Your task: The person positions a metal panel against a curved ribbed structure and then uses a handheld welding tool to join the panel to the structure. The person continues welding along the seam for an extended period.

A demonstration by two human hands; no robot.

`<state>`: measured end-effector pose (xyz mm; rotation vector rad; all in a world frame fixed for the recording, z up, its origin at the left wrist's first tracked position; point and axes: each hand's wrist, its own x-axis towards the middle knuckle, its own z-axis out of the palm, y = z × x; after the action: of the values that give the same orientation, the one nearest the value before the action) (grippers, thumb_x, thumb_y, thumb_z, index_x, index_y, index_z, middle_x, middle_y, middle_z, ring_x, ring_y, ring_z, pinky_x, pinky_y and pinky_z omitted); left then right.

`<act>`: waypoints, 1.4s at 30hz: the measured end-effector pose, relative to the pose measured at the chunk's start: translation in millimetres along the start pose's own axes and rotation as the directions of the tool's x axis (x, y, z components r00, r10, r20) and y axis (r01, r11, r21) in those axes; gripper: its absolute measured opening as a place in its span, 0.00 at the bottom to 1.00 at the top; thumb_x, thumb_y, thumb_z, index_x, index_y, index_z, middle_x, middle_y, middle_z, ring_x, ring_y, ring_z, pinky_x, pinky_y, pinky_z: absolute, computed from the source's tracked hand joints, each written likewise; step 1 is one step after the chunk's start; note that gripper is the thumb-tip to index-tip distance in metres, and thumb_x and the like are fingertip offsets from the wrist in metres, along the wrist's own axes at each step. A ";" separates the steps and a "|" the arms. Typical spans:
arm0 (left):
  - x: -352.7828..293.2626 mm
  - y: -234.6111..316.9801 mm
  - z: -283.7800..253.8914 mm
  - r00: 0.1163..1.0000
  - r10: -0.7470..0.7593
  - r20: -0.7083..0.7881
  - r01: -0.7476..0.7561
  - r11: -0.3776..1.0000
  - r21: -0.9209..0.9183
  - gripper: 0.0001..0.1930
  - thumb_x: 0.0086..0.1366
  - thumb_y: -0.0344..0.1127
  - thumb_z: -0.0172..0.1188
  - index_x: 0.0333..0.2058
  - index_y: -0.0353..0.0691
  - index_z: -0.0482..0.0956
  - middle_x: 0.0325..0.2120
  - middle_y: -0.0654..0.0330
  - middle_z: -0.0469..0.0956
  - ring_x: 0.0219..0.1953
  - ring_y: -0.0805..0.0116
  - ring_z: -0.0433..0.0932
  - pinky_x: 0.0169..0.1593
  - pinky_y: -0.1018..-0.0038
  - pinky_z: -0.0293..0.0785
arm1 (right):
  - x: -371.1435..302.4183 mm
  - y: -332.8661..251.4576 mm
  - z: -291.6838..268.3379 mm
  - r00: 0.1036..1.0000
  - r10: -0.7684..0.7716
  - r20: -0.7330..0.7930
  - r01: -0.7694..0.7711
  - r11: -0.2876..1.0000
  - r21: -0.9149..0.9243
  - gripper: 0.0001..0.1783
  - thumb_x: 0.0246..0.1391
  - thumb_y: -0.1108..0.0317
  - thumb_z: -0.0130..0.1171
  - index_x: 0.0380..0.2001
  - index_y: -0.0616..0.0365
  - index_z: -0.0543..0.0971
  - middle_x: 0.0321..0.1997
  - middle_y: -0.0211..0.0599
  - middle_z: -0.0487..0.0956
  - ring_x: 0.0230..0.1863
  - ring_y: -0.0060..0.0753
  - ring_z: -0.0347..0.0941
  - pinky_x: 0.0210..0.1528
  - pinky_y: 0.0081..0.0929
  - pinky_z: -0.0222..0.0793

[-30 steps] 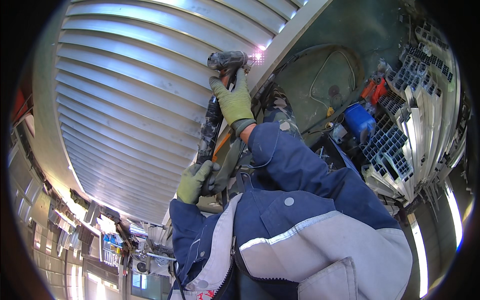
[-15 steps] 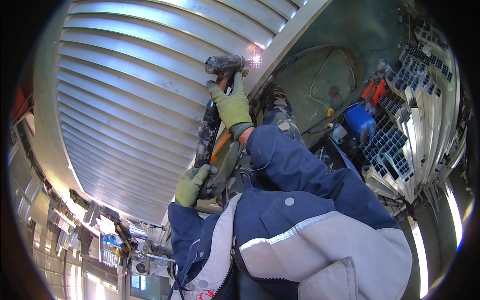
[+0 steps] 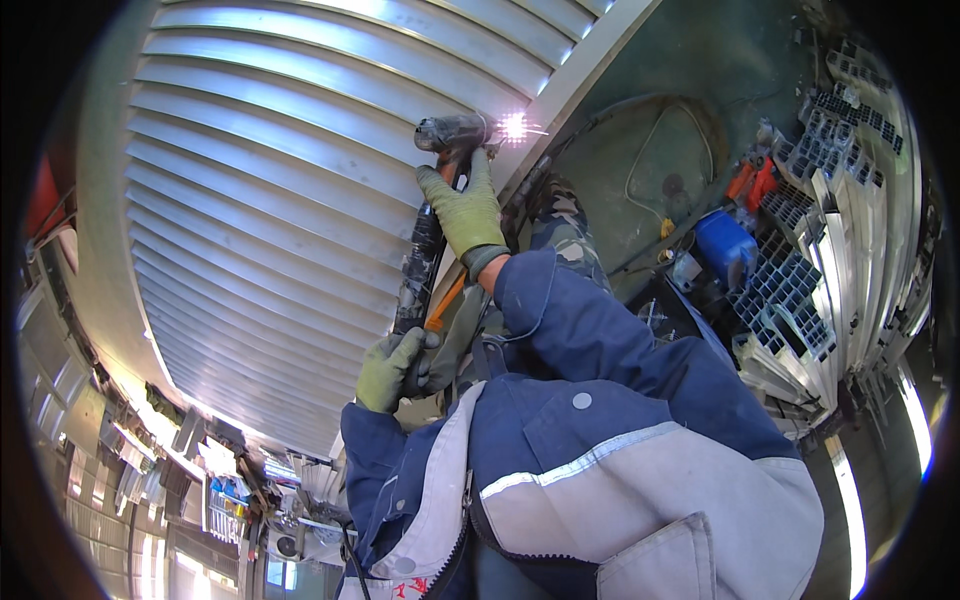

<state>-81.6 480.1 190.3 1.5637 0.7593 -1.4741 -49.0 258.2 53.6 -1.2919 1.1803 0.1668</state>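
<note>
R hand [image 3: 466, 212] grasps torch [image 3: 421, 245] nr its head (prob. to steady it by metal frame [image 3: 567, 86]); L hand's [image 3: 388, 372] fingers clench lower end.

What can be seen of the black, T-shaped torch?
The black, T-shaped torch looks worn, its long handle seemingly wrapped in tape, with orange near the head. It slants over the silvery slatted metal panel, a bright glare at its tip. The right green-gloved hand holds its neck; the left green-gloved hand, its lower end.
</note>
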 end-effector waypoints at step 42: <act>9.5 -26.5 -14.0 1.000 0.007 0.031 -0.007 1.000 -0.024 0.27 0.78 0.60 0.63 0.49 0.36 0.87 0.23 0.65 0.76 0.21 0.76 0.74 0.25 0.75 0.69 | -1.6 27.6 16.3 0.999 -0.022 0.029 0.022 1.000 -0.001 0.65 0.57 0.39 0.76 0.82 0.69 0.56 0.78 0.70 0.69 0.80 0.64 0.66 0.79 0.43 0.62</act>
<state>-96.7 503.7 176.0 1.5207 0.7507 -1.4753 -59.0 281.6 34.1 -1.2993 1.1411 0.1696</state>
